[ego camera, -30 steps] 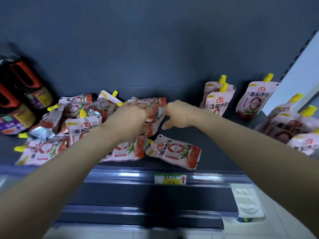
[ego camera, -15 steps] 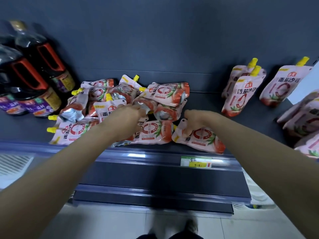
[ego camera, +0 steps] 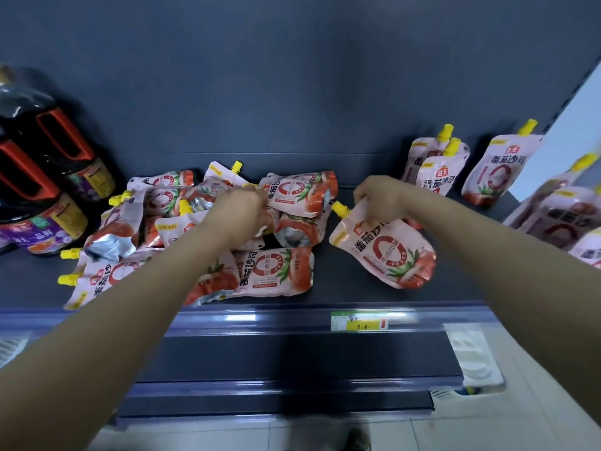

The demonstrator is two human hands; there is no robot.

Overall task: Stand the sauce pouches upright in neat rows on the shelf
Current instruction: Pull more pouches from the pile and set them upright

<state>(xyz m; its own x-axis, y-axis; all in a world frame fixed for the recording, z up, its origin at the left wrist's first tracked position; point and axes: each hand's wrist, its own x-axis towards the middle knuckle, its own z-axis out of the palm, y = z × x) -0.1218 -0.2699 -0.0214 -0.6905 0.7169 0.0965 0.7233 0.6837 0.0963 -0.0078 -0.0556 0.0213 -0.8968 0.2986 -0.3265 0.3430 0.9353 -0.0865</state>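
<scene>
Pink yellow-capped foil sauce pouch (ego camera: 387, 252), one, gripped by right hand (ego camera: 380, 198); left hand (ego camera: 237, 209) curls into left heap (ego camera: 276, 271) of about ten, hold unclear; three upright pouches (ego camera: 435, 172) far right.

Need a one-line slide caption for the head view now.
Restocking: right hand grips a tilted pouch beside the pile; left hand on the pile.

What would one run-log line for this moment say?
right hand: grips pouch | left hand: on pouch pile | task: pile not yet stood
</scene>
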